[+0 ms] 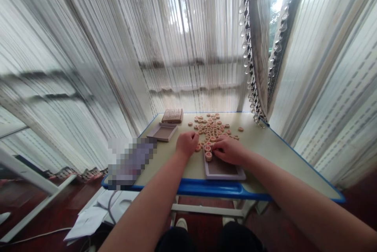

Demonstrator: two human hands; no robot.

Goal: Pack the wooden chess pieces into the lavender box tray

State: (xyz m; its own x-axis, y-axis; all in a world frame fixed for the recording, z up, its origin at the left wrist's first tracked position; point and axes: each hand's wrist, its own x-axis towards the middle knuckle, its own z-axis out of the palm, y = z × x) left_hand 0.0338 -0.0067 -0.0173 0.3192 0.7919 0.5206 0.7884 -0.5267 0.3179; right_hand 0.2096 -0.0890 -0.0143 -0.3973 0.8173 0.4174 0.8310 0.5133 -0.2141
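Round wooden Chinese chess pieces (209,126) with red or dark characters lie in a loose heap on the table. In front of them is a shallow open box tray (225,174), with a few pieces (208,156) along its left side. My right hand (229,149) reaches over the tray, its fingers closed beside those pieces; what it pinches, if anything, is hidden. Left of the heap, my left hand (187,144) is closed with fingers curled, close to a red-marked piece (198,148). I cannot make out whether something is in it.
Another open box part (163,132) lies at the left of the table (271,157), with a closed brown box (172,115) behind it. A blurred-out flat item (132,163) rests at the left edge. Curtains (200,47) hang behind; papers (88,216) lie below left.
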